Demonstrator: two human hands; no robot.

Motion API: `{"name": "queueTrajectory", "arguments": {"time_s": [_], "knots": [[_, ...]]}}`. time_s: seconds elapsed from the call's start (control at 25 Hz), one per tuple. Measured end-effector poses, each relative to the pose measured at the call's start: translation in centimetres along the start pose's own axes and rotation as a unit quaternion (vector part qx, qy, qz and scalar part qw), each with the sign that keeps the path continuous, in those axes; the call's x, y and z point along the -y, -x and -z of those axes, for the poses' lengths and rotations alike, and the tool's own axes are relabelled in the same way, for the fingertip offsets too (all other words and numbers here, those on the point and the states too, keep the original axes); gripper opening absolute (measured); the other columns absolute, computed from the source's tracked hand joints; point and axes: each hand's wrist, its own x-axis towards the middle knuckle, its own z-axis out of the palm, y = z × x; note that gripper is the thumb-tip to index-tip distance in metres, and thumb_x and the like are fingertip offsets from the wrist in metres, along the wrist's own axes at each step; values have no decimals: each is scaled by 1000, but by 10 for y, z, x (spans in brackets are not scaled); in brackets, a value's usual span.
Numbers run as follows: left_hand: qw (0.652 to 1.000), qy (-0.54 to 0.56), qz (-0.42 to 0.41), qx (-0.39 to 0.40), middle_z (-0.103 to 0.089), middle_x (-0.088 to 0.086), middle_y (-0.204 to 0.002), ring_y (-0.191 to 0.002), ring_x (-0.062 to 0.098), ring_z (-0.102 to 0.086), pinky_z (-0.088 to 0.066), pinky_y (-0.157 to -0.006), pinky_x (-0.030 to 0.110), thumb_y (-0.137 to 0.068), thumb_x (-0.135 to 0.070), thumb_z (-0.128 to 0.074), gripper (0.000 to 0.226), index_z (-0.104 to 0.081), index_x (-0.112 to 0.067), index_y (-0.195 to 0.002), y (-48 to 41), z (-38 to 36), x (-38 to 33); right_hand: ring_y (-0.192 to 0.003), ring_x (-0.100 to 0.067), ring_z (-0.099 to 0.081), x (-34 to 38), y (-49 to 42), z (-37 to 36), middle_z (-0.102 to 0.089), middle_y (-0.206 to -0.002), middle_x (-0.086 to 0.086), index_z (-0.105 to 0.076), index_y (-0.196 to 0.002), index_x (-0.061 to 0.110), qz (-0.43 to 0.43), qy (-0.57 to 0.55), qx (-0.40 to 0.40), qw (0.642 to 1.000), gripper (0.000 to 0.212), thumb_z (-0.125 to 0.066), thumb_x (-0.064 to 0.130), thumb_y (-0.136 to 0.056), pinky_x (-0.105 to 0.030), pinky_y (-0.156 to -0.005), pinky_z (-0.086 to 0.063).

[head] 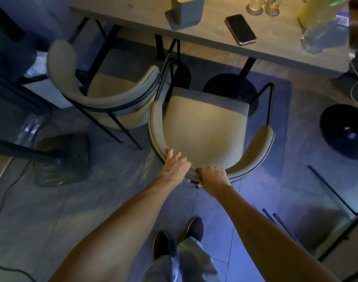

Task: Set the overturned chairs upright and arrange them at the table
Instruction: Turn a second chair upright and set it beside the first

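Third chair [334, 233] partly beyond the right edge; glasses [255, 4] and table [194, 31] cropped at top.

Beige-grey chairs [204, 129] on black frames – pale wood-grain table [214, 43], black phone [240, 29].

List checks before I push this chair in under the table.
1. Held chair upright: ok.
2. Right hand grips the backrest: ok.
3. Left hand grip firm: cannot tell; it lies on top.
4. Gap to left chair: cannot tell; arms very close.
5. Table base clear of the chair's legs: cannot tell.
6. Overturned chair on the right set upright: not ok.
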Motion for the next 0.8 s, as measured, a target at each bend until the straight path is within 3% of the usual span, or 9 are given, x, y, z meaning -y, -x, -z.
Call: {"name": "queueTrajectory", "arguments": {"time_s": [0.6, 0.8], "knots": [[1000, -19, -17, 14, -62, -2, -117, -120, 29, -46, -23, -104, 55, -82, -41, -77, 32, -64, -32, -110, -64, 34, 48, -98, -27, -66, -13, -67, 43, -68, -106, -5, -58, -117, 22, 4, -9, -5, 1000, 31, -66, 36, -91, -34, -77, -46], [999, -8, -28, 14, -61, -1, -117, -120, 28, -44, -23, -104, 53, -82, -53, -72, 37, -64, -32, -111, -70, 38, 60, -98, -26, -66, -9, -77, 47, -68, -107, -5, -57, -118, 21, 11, -15, 1, 1000, 31, -65, 36, -91, -34, -79, -48]]}}
